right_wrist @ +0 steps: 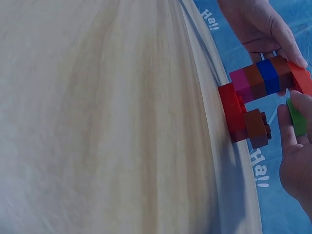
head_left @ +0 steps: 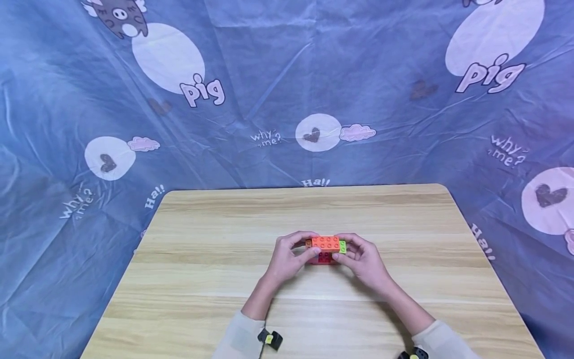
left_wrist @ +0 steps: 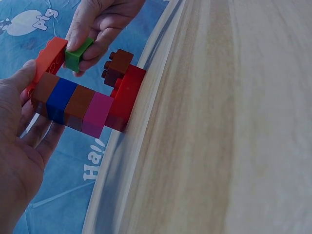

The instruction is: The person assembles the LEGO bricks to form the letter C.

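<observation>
A toy brick build stands on the table, with a red brick [left_wrist: 129,97] at its base. At one end of that base rises a column of pink [left_wrist: 98,114], brown, blue [left_wrist: 62,101] and brown bricks; at the other sits a lone brown brick [right_wrist: 257,128]. A long orange brick [head_left: 326,243] lies across the column's top and reaches to the right. My left hand [head_left: 285,256] grips the top of the column and the orange brick's left end between thumb and fingers. With thumb and fingers my right hand [head_left: 366,260] pinches a green brick [left_wrist: 79,54] just under the orange brick's right end.
The light wood table [head_left: 215,279] has rounded back corners. A blue printed cloth [head_left: 251,89] hangs behind it and along both sides. Black bands [head_left: 271,339] are worn over the pale sleeves [head_left: 239,336].
</observation>
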A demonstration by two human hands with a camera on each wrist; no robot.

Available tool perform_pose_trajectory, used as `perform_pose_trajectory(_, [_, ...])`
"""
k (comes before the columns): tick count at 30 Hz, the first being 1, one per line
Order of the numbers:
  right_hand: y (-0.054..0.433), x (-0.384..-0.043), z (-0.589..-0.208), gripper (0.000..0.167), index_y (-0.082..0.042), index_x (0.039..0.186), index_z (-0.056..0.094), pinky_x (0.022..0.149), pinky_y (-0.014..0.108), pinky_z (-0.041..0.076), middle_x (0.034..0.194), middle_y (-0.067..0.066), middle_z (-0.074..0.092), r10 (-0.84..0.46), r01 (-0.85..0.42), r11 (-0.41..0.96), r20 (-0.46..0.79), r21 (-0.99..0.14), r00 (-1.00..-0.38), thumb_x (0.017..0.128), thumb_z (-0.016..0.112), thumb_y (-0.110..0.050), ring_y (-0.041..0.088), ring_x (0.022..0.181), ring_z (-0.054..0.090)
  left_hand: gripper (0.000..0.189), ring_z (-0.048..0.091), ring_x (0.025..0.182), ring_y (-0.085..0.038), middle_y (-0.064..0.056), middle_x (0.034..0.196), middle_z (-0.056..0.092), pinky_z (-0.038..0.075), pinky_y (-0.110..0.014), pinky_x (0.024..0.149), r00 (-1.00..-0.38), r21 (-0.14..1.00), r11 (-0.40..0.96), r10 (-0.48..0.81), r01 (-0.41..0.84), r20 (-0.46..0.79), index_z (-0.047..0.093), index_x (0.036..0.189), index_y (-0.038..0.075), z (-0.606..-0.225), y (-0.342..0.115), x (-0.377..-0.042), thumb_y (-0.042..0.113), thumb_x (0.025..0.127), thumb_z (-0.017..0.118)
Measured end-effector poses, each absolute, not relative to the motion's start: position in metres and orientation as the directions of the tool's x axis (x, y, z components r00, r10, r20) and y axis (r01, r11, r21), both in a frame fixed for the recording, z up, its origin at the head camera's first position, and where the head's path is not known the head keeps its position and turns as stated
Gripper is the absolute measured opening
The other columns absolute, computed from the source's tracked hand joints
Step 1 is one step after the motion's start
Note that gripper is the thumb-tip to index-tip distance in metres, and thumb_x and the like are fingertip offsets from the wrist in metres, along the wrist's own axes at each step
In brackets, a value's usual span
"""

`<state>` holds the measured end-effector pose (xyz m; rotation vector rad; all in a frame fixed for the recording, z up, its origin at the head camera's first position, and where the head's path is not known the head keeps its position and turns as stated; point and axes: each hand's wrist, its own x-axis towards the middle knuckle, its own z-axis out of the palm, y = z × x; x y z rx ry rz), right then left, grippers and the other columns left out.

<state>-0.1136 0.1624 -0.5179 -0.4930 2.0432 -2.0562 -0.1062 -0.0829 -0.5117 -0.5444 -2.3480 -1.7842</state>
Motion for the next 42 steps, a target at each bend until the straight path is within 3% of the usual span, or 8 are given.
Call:
perform_pose_trajectory(7, [0.1632,-0.1158,-0.5167,0.051,0.002,0.139,0.060,0.085,0.033,0.065,0.123,0.027,0.069,-0.406,-0.133,-0.024,0.131,-0.991,-0.904,0.091,0.077,0.007,0.024,0.099,0.077,0.029,0.073,0.102,-0.016,-0.002,0.115,0.078,0.062,-0.035,0.097,-0.920,0.898,0.226,0.200,0.378,0.337,0.077,0.120,0.014,-0.5118,-0.0832,-0.1073,0.016,0.092,0.084])
perform_pose_trajectory(17, [0.1624,-0.1156,-0.5162,0.044,0.005,0.141,0.059,0.088,0.029,0.064,0.129,0.027,0.065,-0.393,-0.152,-0.054,0.161,-0.987,-0.905,0.099,0.070,0.002,0.015,0.105,0.073,0.030,0.074,0.101,-0.016,-0.002,0.115,0.079,0.062,-0.036,0.096,-0.915,0.892,0.227,0.203,0.390,0.348,0.077,0.120,0.014,-0.5127,-0.0839,-0.1078,0.017,0.091,0.085])
perform_pose_trajectory(29, [0.1589,-0.1173,-0.5131,0.032,0.004,0.134,0.066,0.081,0.024,0.062,0.126,0.007,0.071,-0.340,-0.209,-0.006,0.199,-0.978,-0.919,0.101,0.067,0.001,0.012,0.096,0.070,0.029,0.074,0.100,-0.017,-0.003,0.114,0.079,0.063,-0.039,0.095,-0.921,0.902,0.210,0.195,0.376,0.338,0.078,0.119,0.013,-0.5141,-0.0837,-0.1082,0.015,0.092,0.085])
perform_pose_trajectory(42, [0.1585,-0.1193,-0.5077,0.030,0.007,0.128,0.069,0.079,0.033,0.065,0.122,0.007,0.074,-0.345,-0.179,-0.015,0.173,-0.984,-0.923,0.099,0.070,0.002,0.013,0.091,0.072,0.030,0.075,0.100,-0.016,-0.003,0.115,0.079,0.062,-0.035,0.095,-0.913,0.894,0.215,0.204,0.394,0.353,0.078,0.120,0.013,-0.5110,-0.0848,-0.1078,0.017,0.091,0.085])
